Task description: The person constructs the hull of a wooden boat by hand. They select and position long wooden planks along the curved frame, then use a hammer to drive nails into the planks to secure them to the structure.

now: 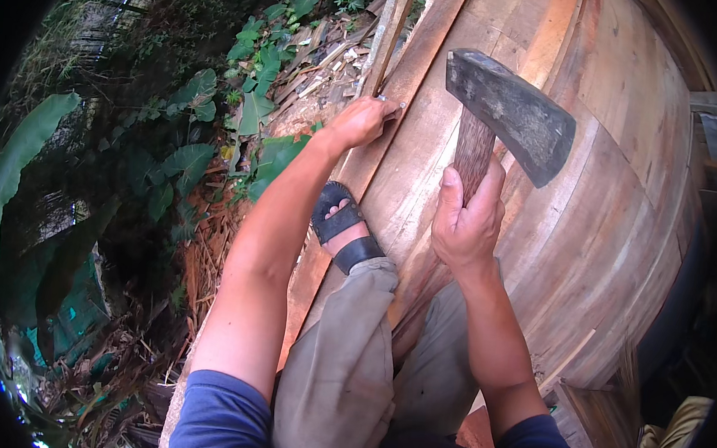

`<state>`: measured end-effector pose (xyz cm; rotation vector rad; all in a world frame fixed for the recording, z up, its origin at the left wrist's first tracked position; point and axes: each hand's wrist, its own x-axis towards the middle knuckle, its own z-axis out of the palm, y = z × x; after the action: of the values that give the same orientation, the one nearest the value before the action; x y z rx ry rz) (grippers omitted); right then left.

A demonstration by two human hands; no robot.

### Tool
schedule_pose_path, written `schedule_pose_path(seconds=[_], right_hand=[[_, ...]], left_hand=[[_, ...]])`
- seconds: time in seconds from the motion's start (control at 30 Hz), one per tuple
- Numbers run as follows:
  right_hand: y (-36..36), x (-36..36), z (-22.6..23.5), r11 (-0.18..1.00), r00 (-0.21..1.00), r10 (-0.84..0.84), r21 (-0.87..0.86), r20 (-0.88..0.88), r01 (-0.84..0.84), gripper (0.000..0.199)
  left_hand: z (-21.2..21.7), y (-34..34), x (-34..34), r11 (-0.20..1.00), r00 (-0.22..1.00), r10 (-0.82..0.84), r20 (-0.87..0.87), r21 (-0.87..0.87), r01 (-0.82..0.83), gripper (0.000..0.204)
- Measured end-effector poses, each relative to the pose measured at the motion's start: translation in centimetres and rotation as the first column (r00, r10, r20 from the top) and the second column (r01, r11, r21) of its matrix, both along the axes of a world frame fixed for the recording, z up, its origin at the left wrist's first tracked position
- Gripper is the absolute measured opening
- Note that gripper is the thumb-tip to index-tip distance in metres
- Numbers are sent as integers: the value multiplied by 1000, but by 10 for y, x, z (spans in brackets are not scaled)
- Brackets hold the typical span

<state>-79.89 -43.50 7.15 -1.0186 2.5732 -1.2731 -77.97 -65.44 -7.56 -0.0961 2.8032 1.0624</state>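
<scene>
My right hand (470, 218) is wrapped round the wooden handle of an axe (509, 110), gripping it close below the dark, worn metal head. The axe is raised above the boards, its wide blade edge pointing right. My left hand (363, 124) rests at a long reddish-brown plank (431, 48) along the edge of the wooden surface, fingers pinched together. A tiny bright spot shows at its fingertips, too small to name. Below that hand, my foot in a black sandal (338, 219) stands against the plank.
Pale wooden boards (573, 204) spread out to the right. Another narrow timber (389, 37) leans beside the plank at the far edge. Beyond the left edge lie wood chips (323, 66) and leafy plants (189, 168). Striped cloth (678, 436) is at the lower right.
</scene>
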Motion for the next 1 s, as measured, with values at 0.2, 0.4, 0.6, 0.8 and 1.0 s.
schedule_pose_path(seconds=[0.2, 0.4, 0.6, 0.8, 1.0], right_hand=[[-1, -4, -46, 902, 966, 17, 413, 260, -127, 38], [5, 0, -2, 998, 995, 1, 62, 98, -7, 43], [-9, -5, -39, 846, 945, 8, 502, 326, -180, 34], [9, 0, -8, 945, 920, -85, 325, 382, -47, 33], [48, 0, 0, 945, 881, -178, 327, 438, 28, 44]], left_hand=[[1, 1, -8, 1000, 999, 20, -28, 16, -19, 23], [-3, 2, 1, 997, 998, 57, -11, 60, -56, 19], [-1, 9, -6, 999, 998, 37, 43, -9, -37, 18], [5, 28, 20, 938, 938, 346, -4, 25, -346, 40], [-3, 92, 106, 799, 861, 508, 24, -387, -460, 76]])
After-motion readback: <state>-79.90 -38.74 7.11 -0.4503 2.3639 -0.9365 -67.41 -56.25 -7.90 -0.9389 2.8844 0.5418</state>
